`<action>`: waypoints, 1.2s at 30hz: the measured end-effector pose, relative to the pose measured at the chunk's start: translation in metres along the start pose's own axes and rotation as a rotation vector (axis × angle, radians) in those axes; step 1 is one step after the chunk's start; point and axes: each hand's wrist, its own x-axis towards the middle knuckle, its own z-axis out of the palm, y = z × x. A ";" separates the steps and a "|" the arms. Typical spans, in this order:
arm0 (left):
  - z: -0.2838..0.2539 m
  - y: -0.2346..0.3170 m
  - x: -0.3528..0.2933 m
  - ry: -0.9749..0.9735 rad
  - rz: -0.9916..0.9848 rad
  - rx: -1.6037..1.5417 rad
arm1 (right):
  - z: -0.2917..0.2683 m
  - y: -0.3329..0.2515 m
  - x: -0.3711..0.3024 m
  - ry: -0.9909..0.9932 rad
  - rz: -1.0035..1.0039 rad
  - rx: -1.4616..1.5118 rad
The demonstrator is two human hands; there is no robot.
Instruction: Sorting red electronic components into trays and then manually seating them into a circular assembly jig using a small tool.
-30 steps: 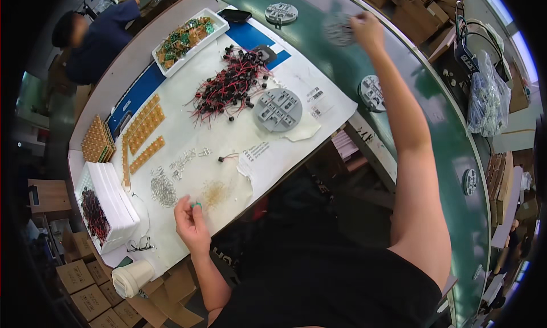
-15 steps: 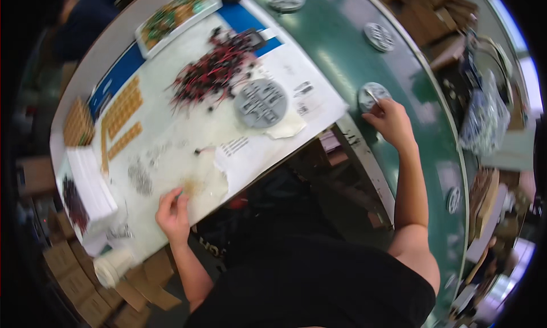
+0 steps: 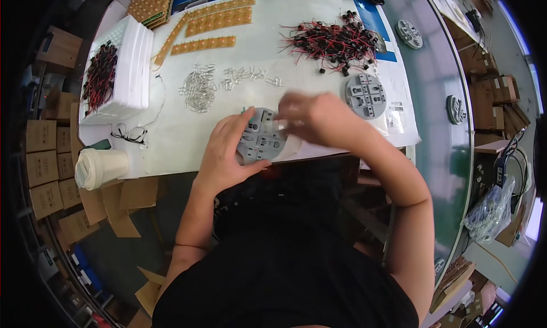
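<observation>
A round grey plate (image 3: 263, 135) with moulded compartments lies at the table's front edge. My left hand (image 3: 221, 152) grips its left side, fingers along the far rim and thumb at the near edge. Over the plate's right side is my right hand (image 3: 322, 120), its fingers smeared by motion, so what they hold, if anything, is unclear. A second round grey plate (image 3: 366, 96) lies to the right, in front of a pile of black parts with red and black wires (image 3: 336, 43). Small clear pieces (image 3: 199, 89) are heaped beyond my left hand.
Yellow-brown board strips (image 3: 219, 21) lie at the back left. A white foam box (image 3: 131, 72) of wired parts, glasses (image 3: 132, 135) and a lidded cup (image 3: 99, 167) are at the left. On the right, a green belt (image 3: 441, 157) carries more grey plates (image 3: 456, 110).
The view has turned. My right hand has moved from a grey plate on the green belt to the table's front. My left hand, empty before, now grips a grey plate there.
</observation>
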 end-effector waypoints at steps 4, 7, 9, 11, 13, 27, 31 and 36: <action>0.005 -0.011 -0.004 -0.010 -0.016 -0.001 | 0.005 0.034 0.039 0.122 0.329 0.075; 0.006 -0.016 -0.005 -0.009 -0.018 0.005 | 0.016 0.032 0.050 0.061 0.440 -0.026; 0.006 -0.017 -0.006 0.003 0.002 0.002 | 0.023 0.034 0.051 0.031 0.498 -0.072; 0.007 -0.019 -0.007 0.009 0.008 0.002 | 0.028 0.036 0.049 0.133 0.474 -0.051; 0.007 -0.019 -0.007 0.012 0.011 -0.012 | 0.034 0.041 0.045 0.181 0.457 -0.036; 0.008 -0.018 0.008 0.066 -0.068 -0.075 | 0.024 0.016 0.029 0.273 0.608 0.449; 0.011 -0.021 0.006 0.086 -0.091 -0.104 | 0.025 0.003 0.043 0.148 0.660 0.504; 0.012 -0.020 0.006 0.071 -0.102 -0.131 | 0.025 -0.002 0.055 0.085 0.688 0.388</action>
